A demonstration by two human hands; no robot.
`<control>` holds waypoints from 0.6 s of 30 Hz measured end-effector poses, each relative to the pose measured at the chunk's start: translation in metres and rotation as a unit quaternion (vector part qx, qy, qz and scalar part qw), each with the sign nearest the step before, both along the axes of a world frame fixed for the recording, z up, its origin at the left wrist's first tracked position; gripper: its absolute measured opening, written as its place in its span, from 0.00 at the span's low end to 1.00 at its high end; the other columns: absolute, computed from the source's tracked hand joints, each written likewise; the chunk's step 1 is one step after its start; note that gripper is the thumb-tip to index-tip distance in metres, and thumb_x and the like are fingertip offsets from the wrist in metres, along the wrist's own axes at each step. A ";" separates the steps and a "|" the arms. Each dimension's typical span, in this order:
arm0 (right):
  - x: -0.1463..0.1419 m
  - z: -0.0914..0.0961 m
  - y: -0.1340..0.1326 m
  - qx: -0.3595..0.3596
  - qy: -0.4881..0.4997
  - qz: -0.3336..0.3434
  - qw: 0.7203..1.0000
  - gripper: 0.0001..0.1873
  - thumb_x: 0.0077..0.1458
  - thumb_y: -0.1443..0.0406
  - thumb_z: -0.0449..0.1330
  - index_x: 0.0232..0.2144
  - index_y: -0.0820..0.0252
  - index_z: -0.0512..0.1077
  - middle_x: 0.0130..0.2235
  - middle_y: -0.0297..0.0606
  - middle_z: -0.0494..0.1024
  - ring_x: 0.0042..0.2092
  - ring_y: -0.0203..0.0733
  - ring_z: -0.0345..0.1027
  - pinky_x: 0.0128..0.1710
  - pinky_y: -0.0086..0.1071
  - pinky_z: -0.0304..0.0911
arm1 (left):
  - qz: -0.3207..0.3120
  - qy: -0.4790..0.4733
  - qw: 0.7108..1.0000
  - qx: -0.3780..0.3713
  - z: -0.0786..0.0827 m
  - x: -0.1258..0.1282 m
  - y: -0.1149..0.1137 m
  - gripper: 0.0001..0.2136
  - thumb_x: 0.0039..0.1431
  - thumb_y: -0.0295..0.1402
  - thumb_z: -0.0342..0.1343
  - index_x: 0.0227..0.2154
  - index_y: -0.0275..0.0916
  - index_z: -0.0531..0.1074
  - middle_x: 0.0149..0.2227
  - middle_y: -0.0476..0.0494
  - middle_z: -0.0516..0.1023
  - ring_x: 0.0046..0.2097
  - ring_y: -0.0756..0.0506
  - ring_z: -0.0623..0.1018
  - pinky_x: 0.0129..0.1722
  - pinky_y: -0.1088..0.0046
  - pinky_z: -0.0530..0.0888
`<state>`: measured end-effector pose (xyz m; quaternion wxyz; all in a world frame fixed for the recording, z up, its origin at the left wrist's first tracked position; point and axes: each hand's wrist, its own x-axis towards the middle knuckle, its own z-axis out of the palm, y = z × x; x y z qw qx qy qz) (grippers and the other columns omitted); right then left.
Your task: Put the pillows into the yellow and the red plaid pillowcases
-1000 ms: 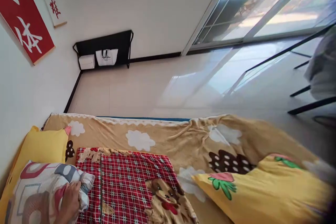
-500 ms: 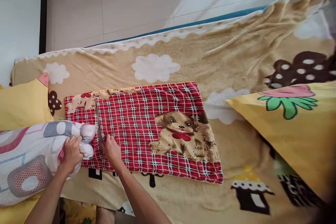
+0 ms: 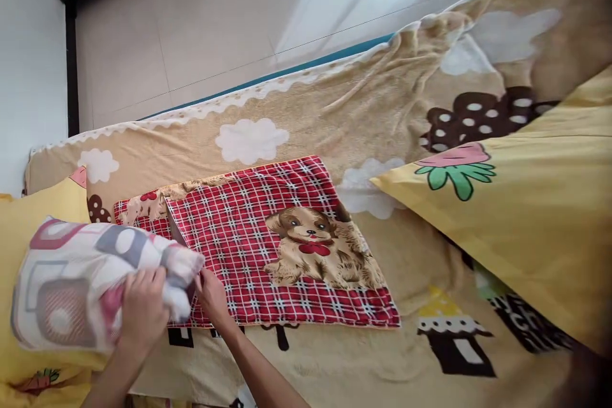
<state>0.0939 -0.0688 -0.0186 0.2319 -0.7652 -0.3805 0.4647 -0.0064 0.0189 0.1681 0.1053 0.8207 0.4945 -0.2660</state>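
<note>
My left hand point(image 3: 145, 306) is closed around the bunched end of a white pillow point(image 3: 67, 287) patterned in grey and dark pink. That end sits at the open mouth of a red plaid pillowcase point(image 3: 243, 223) printed with a puppy. Fingers of my right hand point(image 3: 210, 293) pinch the top layer of the pillowcase at its opening, lifting it a little. The pillowcase lies flat with its opening towards the left, and its under flap shows beyond the edge. How far the pillow's tip reaches inside is partly hidden.
A tan blanket point(image 3: 306, 108) with cloud and house prints covers the bed. Yellow carrot-print cloth point(image 3: 535, 217) lies at the right, and a yellow pillow point(image 3: 43, 204) is at the left. Tiled floor point(image 3: 201, 25) and a white wall point(image 3: 29, 64) lie beyond.
My left hand has moved the pillow's bunched end right, up to the pillowcase opening. My right hand still grips the edge, and the opening gapes wider. The view has shifted.
</note>
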 end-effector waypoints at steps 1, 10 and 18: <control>0.002 0.000 -0.002 0.005 -0.003 -0.022 1.000 0.15 0.63 0.64 0.44 0.26 0.59 0.63 0.26 0.36 0.69 0.26 0.36 0.59 0.29 0.30 0.49 | 0.003 0.005 1.000 -0.018 -0.028 0.017 0.005 0.16 0.50 0.21 0.47 0.42 0.37 0.71 0.40 0.37 0.76 0.46 0.36 0.74 0.47 0.56 0.67; 0.019 0.033 -0.003 0.103 0.026 -0.129 0.986 0.22 0.68 0.56 0.41 0.23 0.57 0.54 0.24 0.33 0.63 0.26 0.34 0.55 0.28 0.29 0.50 | -0.049 0.023 0.996 -0.073 -0.112 0.053 0.021 0.17 0.52 0.21 0.48 0.45 0.31 0.71 0.42 0.29 0.75 0.48 0.32 0.73 0.51 0.53 0.65; 0.002 0.054 -0.010 0.208 -0.006 0.062 0.976 0.08 0.59 0.70 0.53 0.27 0.60 0.63 0.29 0.35 0.68 0.31 0.36 0.58 0.31 0.30 0.49 | -0.079 -0.007 0.986 -0.145 -0.091 0.046 0.061 0.07 0.56 0.28 0.50 0.31 0.37 0.74 0.37 0.38 0.79 0.40 0.41 0.76 0.43 0.67 0.67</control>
